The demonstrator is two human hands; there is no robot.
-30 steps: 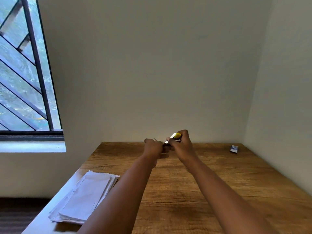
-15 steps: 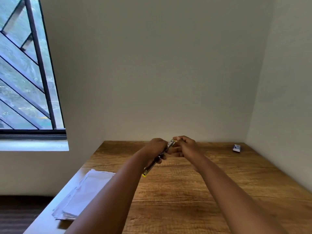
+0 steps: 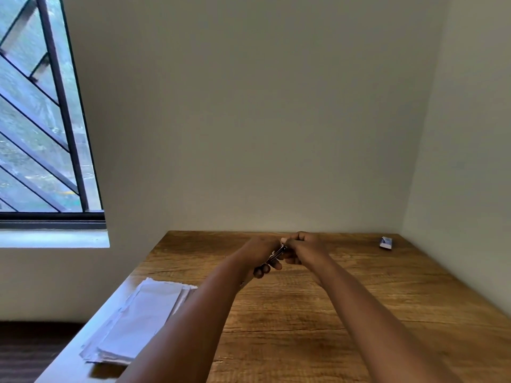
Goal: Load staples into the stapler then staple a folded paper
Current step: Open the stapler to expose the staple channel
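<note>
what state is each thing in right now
stapler: held off the table between both hands, mostly hidden; open or shut cannot be told
left hand: fingers closed on the stapler
right hand: fingers closed at the stapler's far end
papers: stacked flat at the table's left edge, untouched
small box: lying on the far right of the table, apart from the hands

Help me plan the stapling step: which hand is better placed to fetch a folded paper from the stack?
Probably the left hand. The paper stack lies at the table's left edge, beside the left forearm. The right hand is farther away and could keep its grip on the stapler.
</note>
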